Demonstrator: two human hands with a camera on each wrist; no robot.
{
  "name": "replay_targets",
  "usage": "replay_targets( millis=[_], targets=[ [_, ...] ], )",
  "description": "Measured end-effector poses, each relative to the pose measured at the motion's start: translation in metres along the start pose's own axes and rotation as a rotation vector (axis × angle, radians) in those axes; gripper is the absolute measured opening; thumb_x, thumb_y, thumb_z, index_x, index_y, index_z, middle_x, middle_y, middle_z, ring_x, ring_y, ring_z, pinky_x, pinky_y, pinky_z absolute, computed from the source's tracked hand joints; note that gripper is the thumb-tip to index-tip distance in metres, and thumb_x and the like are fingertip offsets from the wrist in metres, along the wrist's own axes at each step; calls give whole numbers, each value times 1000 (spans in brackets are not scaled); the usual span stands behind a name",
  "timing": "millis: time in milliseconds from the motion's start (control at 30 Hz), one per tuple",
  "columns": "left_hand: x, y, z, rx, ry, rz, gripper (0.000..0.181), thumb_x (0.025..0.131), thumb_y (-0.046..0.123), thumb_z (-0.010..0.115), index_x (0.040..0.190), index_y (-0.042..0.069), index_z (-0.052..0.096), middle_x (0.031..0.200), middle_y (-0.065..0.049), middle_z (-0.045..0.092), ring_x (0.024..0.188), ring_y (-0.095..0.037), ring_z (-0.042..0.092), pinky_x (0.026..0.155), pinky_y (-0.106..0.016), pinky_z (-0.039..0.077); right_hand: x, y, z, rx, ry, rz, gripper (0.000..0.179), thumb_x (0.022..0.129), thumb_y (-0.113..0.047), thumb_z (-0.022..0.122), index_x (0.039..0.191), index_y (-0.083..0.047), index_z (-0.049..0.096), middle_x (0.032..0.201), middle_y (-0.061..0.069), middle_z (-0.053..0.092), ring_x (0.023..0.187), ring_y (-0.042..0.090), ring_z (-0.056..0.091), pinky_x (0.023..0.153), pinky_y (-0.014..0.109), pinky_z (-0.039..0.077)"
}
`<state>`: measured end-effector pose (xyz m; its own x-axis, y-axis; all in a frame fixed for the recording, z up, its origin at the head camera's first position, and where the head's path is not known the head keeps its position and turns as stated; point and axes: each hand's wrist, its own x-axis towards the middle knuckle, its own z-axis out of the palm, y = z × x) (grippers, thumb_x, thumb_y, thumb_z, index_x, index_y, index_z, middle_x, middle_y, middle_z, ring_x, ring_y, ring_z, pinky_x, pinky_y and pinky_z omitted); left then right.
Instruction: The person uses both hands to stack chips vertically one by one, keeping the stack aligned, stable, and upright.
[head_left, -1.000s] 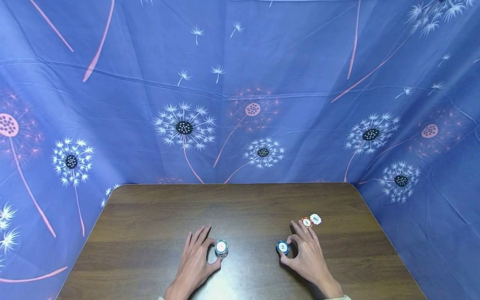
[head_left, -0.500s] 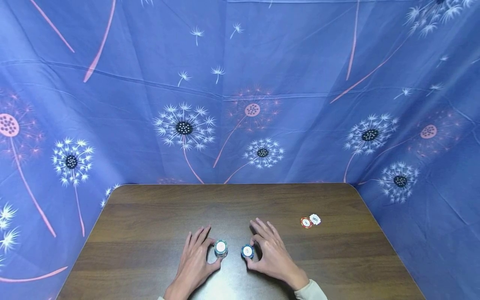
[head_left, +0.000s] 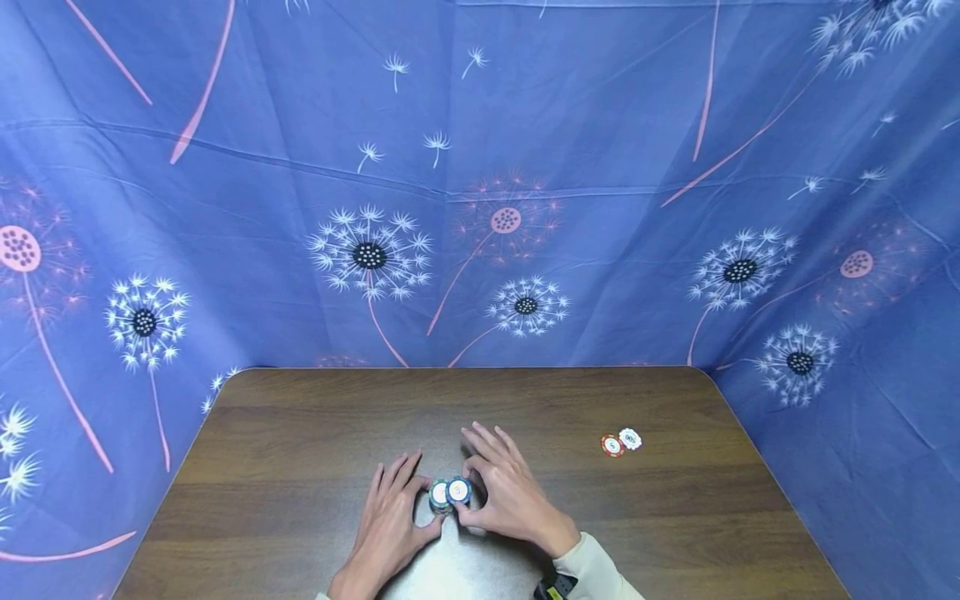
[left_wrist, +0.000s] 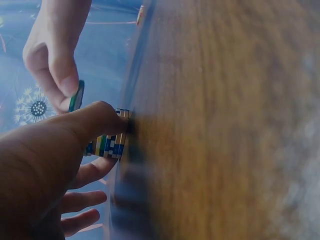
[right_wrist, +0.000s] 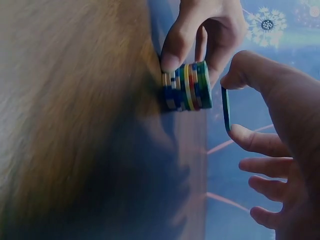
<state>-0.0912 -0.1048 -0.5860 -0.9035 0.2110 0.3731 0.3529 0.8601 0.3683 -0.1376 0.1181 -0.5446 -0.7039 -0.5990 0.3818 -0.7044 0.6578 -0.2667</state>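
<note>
A stack of poker chips (head_left: 438, 495) in several colours stands on the table, left of the middle. My left hand (head_left: 388, 518) holds it between thumb and index finger near its base, with the other fingers spread. My right hand (head_left: 512, 498) pinches a single blue poker chip (head_left: 459, 490) by its edges between thumb and index finger. In the head view this chip overlaps the right side of the stack's top. From the right wrist, a small gap shows between the pinched chip (right_wrist: 225, 109) and the stack (right_wrist: 189, 87), so the chip is above it, apart.
Right of the hands, a red-rimmed chip (head_left: 612, 446) and a white chip (head_left: 631, 439) lie side by side on the brown wooden table (head_left: 315, 417). Blue dandelion-patterned cloth (head_left: 600, 250) hangs behind the table and along its sides.
My right hand has carried the blue poker chip leftward from near the red and white chips to above the stack. My left hand has stayed on the stack.
</note>
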Motion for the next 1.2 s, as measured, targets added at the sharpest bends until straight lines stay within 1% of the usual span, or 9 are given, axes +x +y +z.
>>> replay_targets(
  millis=[200, 400, 567, 733, 867, 1000, 1067, 1133, 1200],
  targets=[
    [1, 0, 0, 7, -6, 4, 44, 71, 36, 91, 104, 12, 77, 150, -19, 61, 141, -41, 54, 117, -68, 39, 8, -7, 4, 18, -43, 13, 35, 73, -41, 86, 92, -17, 70, 155, 19, 58, 153, 38, 45, 125, 64, 33],
    [0, 0, 0, 1, -17, -5, 44, 72, 35, 89, 107, 11, 77, 151, -18, 60, 142, -41, 53, 118, -68, 38, 12, -9, 9, 17, -46, 7, 35, 72, -41, 86, 91, -17, 70, 155, 19, 58, 152, 38, 46, 124, 65, 33],
    [0, 1, 0, 0, -1, 2, 45, 71, 35, 90, 107, 12, 78, 150, -19, 61, 141, -41, 54, 118, -69, 38, 13, -9, 10, 18, -59, 9, 35, 74, -41, 88, 92, -16, 71, 155, 19, 58, 152, 37, 46, 124, 65, 33],
    [-1, 1, 1, -1, 14, 13, 45, 70, 36, 91, 105, 12, 77, 149, -19, 62, 139, -42, 55, 116, -69, 39, 9, -7, 5, 60, -74, 63, 41, 79, -45, 89, 102, -15, 74, 157, 19, 56, 153, 38, 43, 125, 65, 30],
    [-1, 1, 3, -6, 23, 20, 44, 69, 36, 92, 104, 13, 77, 148, -19, 63, 138, -41, 56, 115, -68, 41, -2, 1, -6, 99, -16, 131, 44, 82, -42, 89, 109, -11, 74, 155, 19, 57, 151, 42, 45, 125, 66, 30],
    [-1, 0, 5, -15, 38, 19, 44, 68, 35, 93, 103, 13, 76, 147, -19, 64, 138, -41, 56, 116, -68, 40, -23, 16, -15, 90, 94, 164, 35, 83, -31, 90, 106, -10, 74, 148, 19, 63, 143, 43, 53, 121, 67, 35],
    [-1, 0, 5, -17, 40, 15, 44, 68, 35, 93, 102, 13, 76, 147, -19, 64, 138, -41, 56, 116, -67, 40, -36, 23, -17, 73, 145, 179, 32, 82, -26, 90, 104, -10, 74, 145, 18, 65, 140, 43, 57, 120, 65, 37],
    [-1, -1, 5, -20, 36, 7, 44, 68, 35, 93, 103, 13, 76, 147, -19, 63, 138, -41, 56, 116, -67, 40, -50, 30, -18, 53, 186, 195, 30, 80, -22, 91, 102, -10, 73, 142, 18, 67, 135, 43, 60, 121, 58, 36],
    [-1, -1, 4, -21, 29, 0, 45, 68, 35, 93, 103, 13, 75, 147, -19, 63, 139, -41, 55, 117, -67, 39, -63, 36, -19, 39, 217, 215, 30, 79, -19, 91, 101, -9, 73, 138, 19, 69, 131, 45, 62, 128, 45, 29]
  ],
)
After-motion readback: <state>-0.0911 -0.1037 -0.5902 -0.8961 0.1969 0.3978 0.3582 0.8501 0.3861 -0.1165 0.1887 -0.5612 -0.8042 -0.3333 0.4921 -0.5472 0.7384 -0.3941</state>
